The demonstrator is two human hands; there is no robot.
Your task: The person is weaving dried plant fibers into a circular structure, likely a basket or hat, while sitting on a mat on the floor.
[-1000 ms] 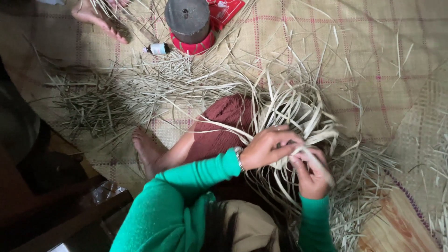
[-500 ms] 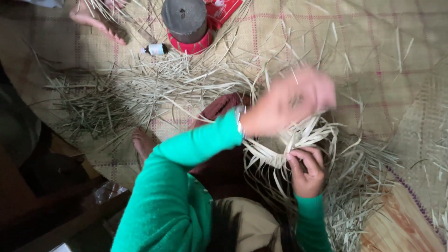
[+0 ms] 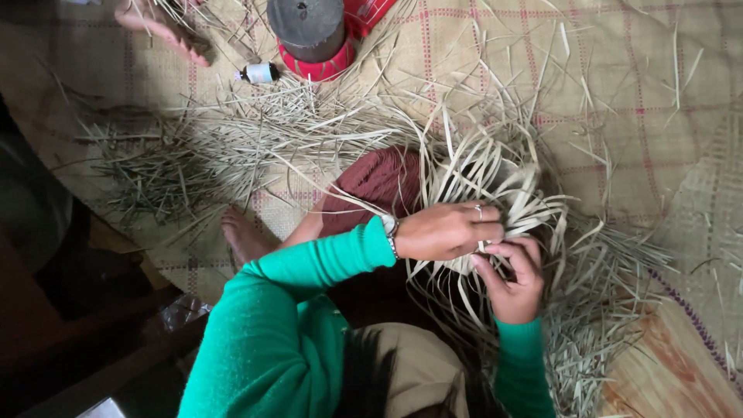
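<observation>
A half-woven piece of pale strips [image 3: 495, 186] is held over the lap, pinched by the left hand [image 3: 445, 231] and apparently the right hand [image 3: 512, 280]; interlacing continues, requiring tension.

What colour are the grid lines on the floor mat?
Red lines on the tan woven mat, seen in the head view.

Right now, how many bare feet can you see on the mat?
2: one foot beside the green sleeve, another person's foot at the top left edge. Others may be hidden.
</observation>
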